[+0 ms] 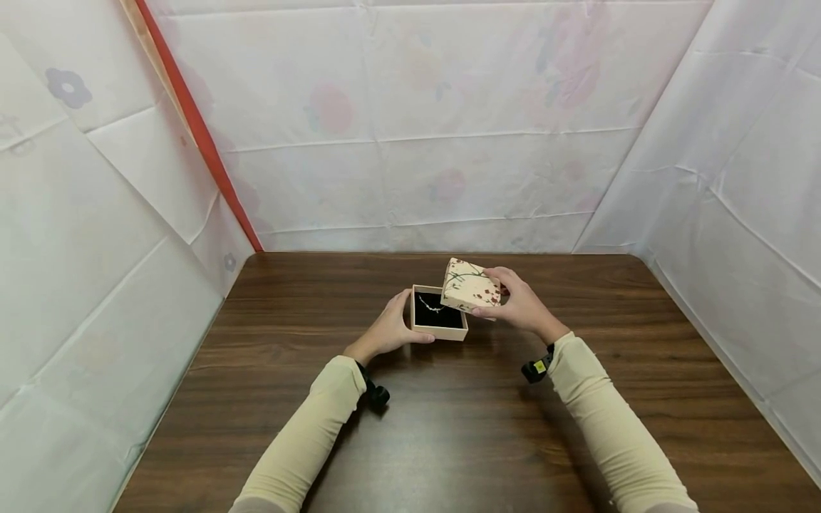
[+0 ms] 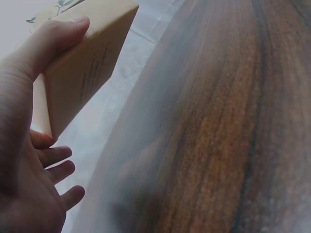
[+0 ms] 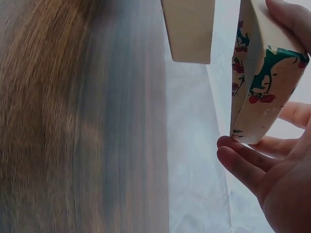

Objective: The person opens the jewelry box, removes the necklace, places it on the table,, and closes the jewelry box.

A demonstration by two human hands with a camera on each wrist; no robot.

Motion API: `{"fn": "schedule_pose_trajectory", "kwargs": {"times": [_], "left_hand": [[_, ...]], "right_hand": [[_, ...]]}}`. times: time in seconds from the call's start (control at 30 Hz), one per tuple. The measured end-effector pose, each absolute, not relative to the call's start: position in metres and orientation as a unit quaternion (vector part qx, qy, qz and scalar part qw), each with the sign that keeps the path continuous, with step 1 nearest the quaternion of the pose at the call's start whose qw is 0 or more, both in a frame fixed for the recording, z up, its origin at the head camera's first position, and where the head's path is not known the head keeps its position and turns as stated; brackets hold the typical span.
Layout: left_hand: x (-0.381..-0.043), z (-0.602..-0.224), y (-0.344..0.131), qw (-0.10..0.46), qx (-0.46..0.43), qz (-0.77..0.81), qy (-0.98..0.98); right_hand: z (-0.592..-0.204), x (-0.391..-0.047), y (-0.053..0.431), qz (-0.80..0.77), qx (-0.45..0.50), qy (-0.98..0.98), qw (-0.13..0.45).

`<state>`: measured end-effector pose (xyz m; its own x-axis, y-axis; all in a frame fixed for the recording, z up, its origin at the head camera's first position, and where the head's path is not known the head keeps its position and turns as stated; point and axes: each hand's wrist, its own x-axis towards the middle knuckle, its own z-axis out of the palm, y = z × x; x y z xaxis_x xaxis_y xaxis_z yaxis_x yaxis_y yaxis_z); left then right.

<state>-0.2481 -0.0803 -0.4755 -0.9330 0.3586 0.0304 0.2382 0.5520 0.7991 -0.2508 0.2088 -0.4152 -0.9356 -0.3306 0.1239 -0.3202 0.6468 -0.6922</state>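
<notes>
My left hand grips a small cream jewelry box base at its left side, thumb along the front wall. On the base's black lining lies a thin silvery chain; its right part is hidden under the lid. My right hand holds the box lid, cream with red flowers and green stems, tilted over the base's back right corner. In the left wrist view, small print shows on the base's outer face. The right wrist view has the lid between thumb and fingers, apart from the base.
A dark brown wood-grain table lies under both hands. Pale floral sheets hang behind and at both sides, with a red strip at the back left corner. Each wrist wears a small black camera.
</notes>
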Motion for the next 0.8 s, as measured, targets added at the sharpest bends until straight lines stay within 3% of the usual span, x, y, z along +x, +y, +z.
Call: {"fn": "schedule_pose_trajectory", "kwargs": {"times": [0.8], "left_hand": [[-0.246, -0.476, -0.081, 0.063, 0.15, 0.438, 0.884]], "right_hand": [[-0.432, -0.25, 0.241, -0.359, -0.117, 0.926, 0.02]]}}
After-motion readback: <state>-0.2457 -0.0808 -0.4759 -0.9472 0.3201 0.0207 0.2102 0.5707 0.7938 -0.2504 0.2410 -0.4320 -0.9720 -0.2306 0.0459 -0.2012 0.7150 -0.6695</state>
